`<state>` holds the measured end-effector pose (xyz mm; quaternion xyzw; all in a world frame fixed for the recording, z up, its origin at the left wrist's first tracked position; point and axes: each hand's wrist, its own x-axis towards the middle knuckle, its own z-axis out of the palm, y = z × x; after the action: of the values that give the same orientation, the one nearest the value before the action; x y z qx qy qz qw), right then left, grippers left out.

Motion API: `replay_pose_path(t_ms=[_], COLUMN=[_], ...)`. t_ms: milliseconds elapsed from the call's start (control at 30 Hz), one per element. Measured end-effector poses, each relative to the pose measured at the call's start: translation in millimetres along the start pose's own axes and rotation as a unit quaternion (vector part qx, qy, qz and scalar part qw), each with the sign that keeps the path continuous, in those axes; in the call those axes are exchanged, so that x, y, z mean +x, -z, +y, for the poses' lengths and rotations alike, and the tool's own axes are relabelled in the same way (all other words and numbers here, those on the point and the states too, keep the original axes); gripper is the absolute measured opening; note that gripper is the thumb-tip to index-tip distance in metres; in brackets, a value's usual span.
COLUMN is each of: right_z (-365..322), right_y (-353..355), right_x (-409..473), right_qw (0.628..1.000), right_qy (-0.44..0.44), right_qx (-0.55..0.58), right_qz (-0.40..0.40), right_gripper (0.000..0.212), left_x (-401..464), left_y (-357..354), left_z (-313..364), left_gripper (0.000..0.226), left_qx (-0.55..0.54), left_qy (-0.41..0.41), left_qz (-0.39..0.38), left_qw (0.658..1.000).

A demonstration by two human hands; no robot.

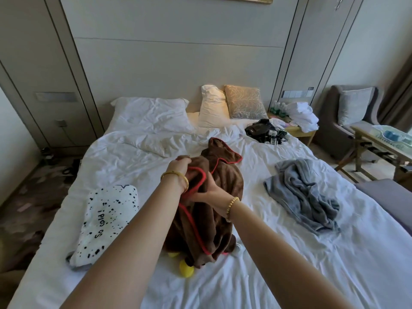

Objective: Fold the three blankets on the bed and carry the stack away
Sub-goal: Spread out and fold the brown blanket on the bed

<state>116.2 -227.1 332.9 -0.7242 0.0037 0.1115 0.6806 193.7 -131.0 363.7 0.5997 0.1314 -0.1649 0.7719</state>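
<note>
A brown blanket [214, 197] with a red border and yellow parts at its bottom is lifted in a bunch over the middle of the bed [289, 264]. My left hand [181, 167] grips its upper edge. My right hand [210, 195] pinches the red-trimmed edge just below. A white blanket [107, 217] with black spots and the words "So cold!" lies crumpled at the bed's left side. A grey blanket [305, 192] lies crumpled on the right side.
Pillows [153, 112] and a patterned cushion [244, 102] lie at the headboard. A black tangle of cables and devices [265, 130] sits near the bed's far right corner. A nightstand [298, 128], an armchair [350, 117] and a table [383, 141] stand to the right.
</note>
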Motion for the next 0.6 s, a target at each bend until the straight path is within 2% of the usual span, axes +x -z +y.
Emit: replay_pose_path(t_ms=[67, 133, 200, 267, 367, 467, 533, 600], right_z=[-8.0, -18.6, -25.7, -31.8, -29.7, -23.3, -21.7, -24.8], right_y=[-4.3, -2.4, 2.7, 2.1, -4.1, -6.9, -1.8, 3.7], right_x=[4.2, 5.8, 8.0, 9.4, 20.3, 27.8, 29.6, 29.3], right_qw=[0.995, 0.992, 0.992, 0.998, 0.987, 0.953, 0.941, 0.949], right_qy=[0.020, 0.011, -0.004, -0.021, -0.038, -0.013, 0.009, 0.020], right_qx=[0.094, 0.122, 0.125, 0.052, -0.116, -0.175, -0.174, -0.149], right_qz=[0.035, 0.011, -0.015, -0.003, 0.109, 0.248, 0.291, 0.276], right_gripper=[0.082, 0.076, 0.078, 0.084, 0.070, 0.037, 0.034, 0.036], left_x=[-9.0, -9.1, -5.8, -8.1, -12.6, -15.2, -10.0, -0.5], left_y=[-8.1, -6.0, 3.3, 10.8, 11.1, 12.4, 17.4, 24.9], left_z=[8.3, 15.9, 20.2, 19.6, 9.4, 4.3, 3.0, -2.4], left_gripper=[0.025, 0.035, 0.041, 0.037, 0.032, 0.023, 0.023, 0.020], left_qx=[-0.021, 0.031, 0.120, 0.121, 0.060, 0.065, 0.104, 0.193], left_qy=[-0.006, -0.028, -0.036, -0.026, -0.006, -0.011, -0.024, -0.060], left_qz=[-0.039, -0.042, -0.035, -0.065, -0.133, -0.185, -0.173, -0.124], left_qw=[0.999, 0.998, 0.991, 0.990, 0.989, 0.981, 0.979, 0.971])
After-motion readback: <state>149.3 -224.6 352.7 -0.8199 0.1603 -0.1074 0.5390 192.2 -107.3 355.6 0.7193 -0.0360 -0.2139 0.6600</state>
